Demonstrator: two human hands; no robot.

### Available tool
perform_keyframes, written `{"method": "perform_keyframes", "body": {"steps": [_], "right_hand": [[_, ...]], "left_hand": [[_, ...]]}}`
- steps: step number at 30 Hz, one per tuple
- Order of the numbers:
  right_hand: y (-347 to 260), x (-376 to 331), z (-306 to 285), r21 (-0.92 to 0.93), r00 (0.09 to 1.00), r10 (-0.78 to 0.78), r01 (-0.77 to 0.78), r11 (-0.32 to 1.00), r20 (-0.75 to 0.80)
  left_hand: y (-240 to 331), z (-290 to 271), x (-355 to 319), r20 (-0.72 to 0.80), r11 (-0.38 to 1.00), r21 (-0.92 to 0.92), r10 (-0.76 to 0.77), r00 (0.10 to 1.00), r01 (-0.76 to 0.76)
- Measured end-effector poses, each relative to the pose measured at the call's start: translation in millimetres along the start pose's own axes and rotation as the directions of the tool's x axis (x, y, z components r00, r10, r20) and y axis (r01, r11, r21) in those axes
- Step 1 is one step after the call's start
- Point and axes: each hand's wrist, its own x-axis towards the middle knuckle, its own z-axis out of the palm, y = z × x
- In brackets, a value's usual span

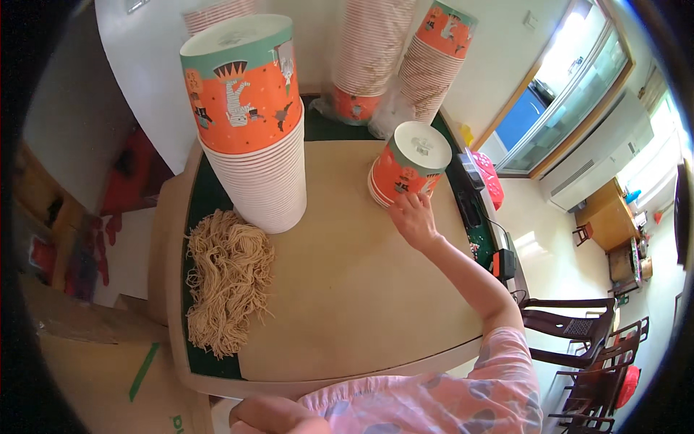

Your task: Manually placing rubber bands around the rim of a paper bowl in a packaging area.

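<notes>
My right hand [413, 217] reaching to short stack of orange paper cups [408, 170] on desk [347, 289], fingers touching its base, grip loose, not closed. Left hand [271, 416] at lower edge, grip unclear. Noodle pile [228, 278] beside tall cup stack [249, 123].

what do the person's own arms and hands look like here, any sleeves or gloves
Both are bare hands with no gloves, rings or watch in view. The right hand leads into a forearm bare up to the elbow, where a short, loose sleeve of a pale pink top with greyish-blue blotches begins. The left hand shows only partly at the lower edge, so its sleeve cannot be made out.
</notes>
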Motion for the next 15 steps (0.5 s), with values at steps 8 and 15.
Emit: {"method": "perform_keyframes", "body": {"steps": [8,15], "right_hand": [[-37.6,66.6,-41.7,0.394,0.939,0.201,-0.079,0.916,-0.278],[-53.6,169.7,-68.7,0.956,0.834,0.527,-0.266,0.125,0.163]], "left_hand": [[-30.8,-2.1,-8.5,0.278,0.966,0.189,-0.226,0.934,0.177],[-166.2,60.7,39.5,0.078,0.54,-0.203,-0.822,0.564,0.817]]}}
